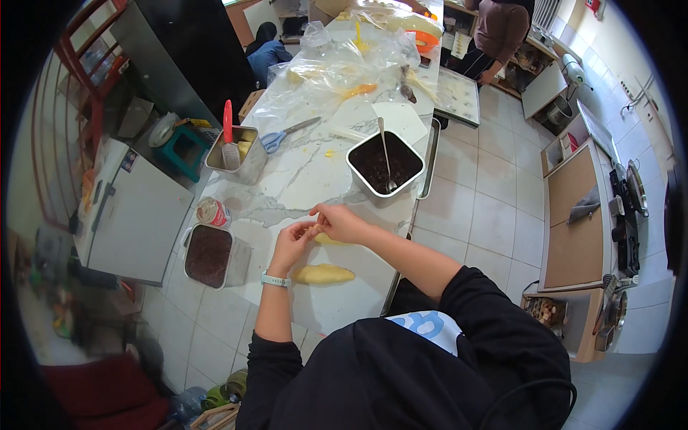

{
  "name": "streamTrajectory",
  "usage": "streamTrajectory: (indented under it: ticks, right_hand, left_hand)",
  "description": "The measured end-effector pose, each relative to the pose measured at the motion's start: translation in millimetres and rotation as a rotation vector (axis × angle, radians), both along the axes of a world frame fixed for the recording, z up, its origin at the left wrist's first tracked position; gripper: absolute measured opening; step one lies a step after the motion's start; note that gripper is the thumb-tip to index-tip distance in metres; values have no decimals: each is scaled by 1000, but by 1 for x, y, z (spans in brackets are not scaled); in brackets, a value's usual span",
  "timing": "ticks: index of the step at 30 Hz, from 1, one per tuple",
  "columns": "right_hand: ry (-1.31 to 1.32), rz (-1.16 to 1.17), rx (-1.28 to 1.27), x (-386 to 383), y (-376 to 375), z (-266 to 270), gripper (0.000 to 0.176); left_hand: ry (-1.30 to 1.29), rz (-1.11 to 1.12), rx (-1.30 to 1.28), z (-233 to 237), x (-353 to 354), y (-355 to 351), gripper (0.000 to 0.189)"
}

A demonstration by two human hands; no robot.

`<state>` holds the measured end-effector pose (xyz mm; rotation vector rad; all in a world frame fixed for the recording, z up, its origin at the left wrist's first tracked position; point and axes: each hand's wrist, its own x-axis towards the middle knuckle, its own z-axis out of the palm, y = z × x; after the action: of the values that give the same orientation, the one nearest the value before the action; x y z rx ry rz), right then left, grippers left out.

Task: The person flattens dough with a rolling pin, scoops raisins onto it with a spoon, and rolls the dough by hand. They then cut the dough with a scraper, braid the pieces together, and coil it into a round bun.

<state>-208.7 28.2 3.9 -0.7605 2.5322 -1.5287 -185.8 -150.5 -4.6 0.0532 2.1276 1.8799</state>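
Observation:
My left hand (292, 242), with a pale watch band on its wrist, and my right hand (342, 223) meet above the near part of the marble table. Their fingers are pinched together at the left end of a yellow dough piece (330, 239), mostly hidden beneath my right hand. The exact grip is covered by the fingertips. Closer to me lies a long, flattened dough piece (324, 274), touched by neither hand. Beyond my right hand stands a metal container of dark filling (373, 161), a spoon (387, 161) leaning in it.
To the left are a second container of dark filling (208, 256), a red-and-white can (213, 212) and a metal bin (247, 169) holding a red-handled tool (228, 136). Scissors (287, 135) and plastic sheeting (308, 82) lie farther off. Another person (494, 36) stands at the far right.

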Motion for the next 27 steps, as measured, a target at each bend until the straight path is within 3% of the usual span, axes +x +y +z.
streamTrajectory:
  ticks: [4,7,10,12,14,15,17,18,20,25,27]
  right_hand:
    - [-15,-78,5,-3,6,-9,20]
    - [107,-59,169,1,10,-10,20]
    - [-34,-58,142,3,10,-4,20]
    - [-115,-182,-7,7,10,-5,18]
    - [-115,-179,25,9,12,-6,17]
    - [-116,-176,59,10,14,-5,17]
    - [-107,-146,2,11,17,-13,16]
    - [-105,-115,-56,12,19,-18,16]
    - [-35,-119,-29,13,19,-16,16]
    - [97,-162,-58,21,19,-10,18]
    - [-78,-206,86,24,26,-7,19]
  left_hand:
    - [95,14,-131,-9,-7,-4,17]
    - [93,40,-149,-8,-9,-3,17]
    - [61,20,-65,-5,-9,1,19]
    - [27,-5,-7,-3,-8,1,19]
    - [170,-131,-275,-9,-14,-7,21]
    - [174,-132,-276,-13,-16,-8,21]
    - [482,-84,-344,-13,-15,-5,21]
    - [483,-88,-341,-13,-15,-2,21]
    - [144,-9,-235,0,-10,9,19]
    - [245,-66,-265,-6,-12,10,22]
    - [237,-49,-302,-5,-13,11,22]
